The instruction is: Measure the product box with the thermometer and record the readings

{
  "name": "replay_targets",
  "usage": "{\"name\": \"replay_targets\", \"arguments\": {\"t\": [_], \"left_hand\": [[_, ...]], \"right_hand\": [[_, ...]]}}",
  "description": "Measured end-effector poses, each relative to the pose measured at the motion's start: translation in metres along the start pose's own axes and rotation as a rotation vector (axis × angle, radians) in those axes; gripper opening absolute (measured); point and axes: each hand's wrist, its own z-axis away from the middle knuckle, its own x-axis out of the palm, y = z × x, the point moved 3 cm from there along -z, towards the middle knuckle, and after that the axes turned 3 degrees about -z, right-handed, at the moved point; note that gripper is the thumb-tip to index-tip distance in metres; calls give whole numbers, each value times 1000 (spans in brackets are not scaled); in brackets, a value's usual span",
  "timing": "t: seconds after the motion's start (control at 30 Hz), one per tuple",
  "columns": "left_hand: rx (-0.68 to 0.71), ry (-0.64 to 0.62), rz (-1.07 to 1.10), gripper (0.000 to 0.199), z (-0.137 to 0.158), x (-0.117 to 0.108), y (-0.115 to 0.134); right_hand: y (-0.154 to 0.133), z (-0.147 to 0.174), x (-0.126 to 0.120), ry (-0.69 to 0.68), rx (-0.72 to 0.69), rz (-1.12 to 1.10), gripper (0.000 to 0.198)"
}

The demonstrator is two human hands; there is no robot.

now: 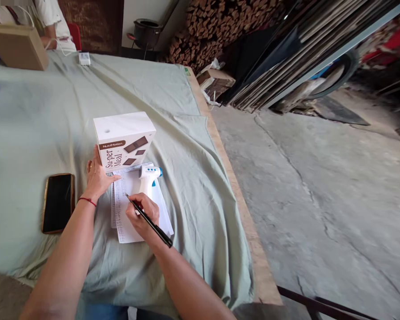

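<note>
My right hand [143, 215] grips a black pen [153, 224], its tip at the written sheets of paper [128, 229]. Handwriting runs down the left part of these sheets. My left hand [98, 178], a red cord at its wrist, lies with fingers spread along the left side of a white "NutriMotion Su-per Meal" box [125, 124]; its thumb reaches onto the top edge of the paper. A white and blue infrared thermometer [148, 175] rests on the sheets, partly hidden behind my right hand. Left of my left forearm lies a dark-screened phone [58, 202].
A wrinkled green cloth [193, 200] covers the table, whose wooden edge [233, 178] shows at right. Toward the far side are a small white item [84, 58], a cardboard box [18, 46] and a seated person [55, 26]. Stacked firewood [226, 22] stands beyond.
</note>
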Motion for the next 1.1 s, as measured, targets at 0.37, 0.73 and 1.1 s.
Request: {"name": "replay_targets", "arguments": {"t": [0.37, 0.73, 1.1], "left_hand": [[1, -16, -4, 117, 2, 2, 2], [11, -21, -14, 119, 1, 5, -2], [13, -10, -8, 123, 1, 5, -4]], "right_hand": [[22, -2, -10, 35, 255, 105, 8], [28, -2, 6, -60, 403, -18, 11], [29, 0, 6, -145, 334, 95, 9]]}}
